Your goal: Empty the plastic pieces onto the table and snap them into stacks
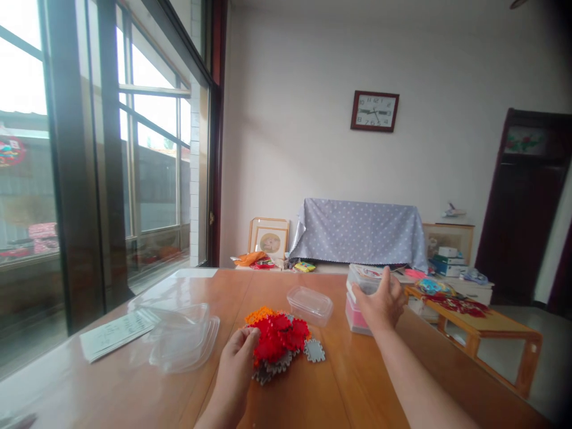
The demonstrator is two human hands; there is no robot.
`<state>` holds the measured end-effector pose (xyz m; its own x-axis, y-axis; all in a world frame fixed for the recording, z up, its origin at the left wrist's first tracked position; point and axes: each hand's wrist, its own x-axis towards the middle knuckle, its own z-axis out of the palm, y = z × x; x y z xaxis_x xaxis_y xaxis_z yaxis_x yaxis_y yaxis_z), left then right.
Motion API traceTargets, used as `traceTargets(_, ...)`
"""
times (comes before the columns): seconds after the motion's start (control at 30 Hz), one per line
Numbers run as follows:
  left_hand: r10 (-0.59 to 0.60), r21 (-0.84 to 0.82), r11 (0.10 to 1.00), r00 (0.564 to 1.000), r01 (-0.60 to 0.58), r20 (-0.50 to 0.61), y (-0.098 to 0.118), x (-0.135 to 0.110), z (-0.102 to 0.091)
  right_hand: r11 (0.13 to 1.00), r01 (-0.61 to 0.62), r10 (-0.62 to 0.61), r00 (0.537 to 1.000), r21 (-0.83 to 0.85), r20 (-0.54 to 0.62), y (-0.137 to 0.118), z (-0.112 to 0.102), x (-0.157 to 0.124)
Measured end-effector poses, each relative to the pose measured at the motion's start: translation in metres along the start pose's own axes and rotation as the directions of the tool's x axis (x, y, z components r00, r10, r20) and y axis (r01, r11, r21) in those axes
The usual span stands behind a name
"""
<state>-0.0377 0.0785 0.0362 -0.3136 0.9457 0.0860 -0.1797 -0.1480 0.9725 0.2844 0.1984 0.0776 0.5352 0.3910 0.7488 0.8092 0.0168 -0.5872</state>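
Observation:
A heap of interlocking notched tiles lies mid-table: red tiles (pixel 279 336) on top, orange tiles (pixel 260 314) behind, and grey ones underneath. One grey tile (pixel 315 350) lies apart on the right. My left hand (pixel 239 357) is closed in a pinch at the heap's left edge, against the red tiles; whether a tile is between the fingertips is hidden. My right hand (pixel 382 301) grips a clear plastic container (pixel 364 275), thumb on the near side and fingers round the right. That container sits on, or just over, a box with pink contents (pixel 356 316).
An open clear tray (pixel 310 305) stands behind the heap. Clear lids or trays (pixel 185 339) overlap a stack of white papers (pixel 117 333) on the left. A low wooden table (pixel 487 322) stands beyond the right edge; a window (pixel 152 161) borders the left.

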Motion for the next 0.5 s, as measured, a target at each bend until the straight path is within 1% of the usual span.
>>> traceTargets(0.07, 0.017, 0.010, 1.000, 1.000, -0.017, 0.009, 0.002, -0.004, 0.003, 0.996, 0.057, -0.058, 0.998, 0.064, 0.011, -0.010, -0.016, -0.004)
traceTargets(0.13, 0.038, 0.033, 0.999, 0.999, -0.038, 0.012, 0.004, -0.008, 0.006, 0.976, 0.132, -0.143, 0.988, 0.171, 0.053, -0.021, -0.034, -0.016)
traceTargets(0.17, 0.051, 0.040, 0.998, 0.999, -0.052, 0.018, 0.005, -0.011, 0.008, 0.960, 0.159, -0.183, 0.979, 0.232, 0.087, -0.026, -0.044, -0.025)
traceTargets(0.23, 0.089, 0.040, 0.995, 0.995, -0.091, 0.047, 0.009, -0.015, 0.011, 0.926, 0.166, -0.240, 0.952, 0.338, 0.190, -0.036, -0.062, -0.049)
traceTargets(0.3, 0.135, 0.036, 0.990, 0.988, -0.139, 0.078, 0.013, -0.020, 0.014, 0.890, 0.144, -0.292, 0.908, 0.432, 0.299, -0.043, -0.078, -0.076)
traceTargets(0.37, 0.177, 0.026, 0.983, 0.978, -0.181, 0.114, 0.017, -0.025, 0.016, 0.854, 0.085, -0.343, 0.833, 0.513, 0.434, -0.046, -0.090, -0.102)
traceTargets(0.43, 0.198, 0.010, 0.979, 0.964, -0.203, 0.180, 0.017, -0.030, 0.018, 0.824, 0.035, -0.379, 0.777, 0.566, 0.503, -0.047, -0.096, -0.124)
traceTargets(0.5, 0.196, 0.007, 0.979, 0.941, -0.206, 0.277, 0.013, -0.032, 0.020, 0.795, 0.016, -0.426, 0.726, 0.606, 0.539, -0.047, -0.098, -0.139)
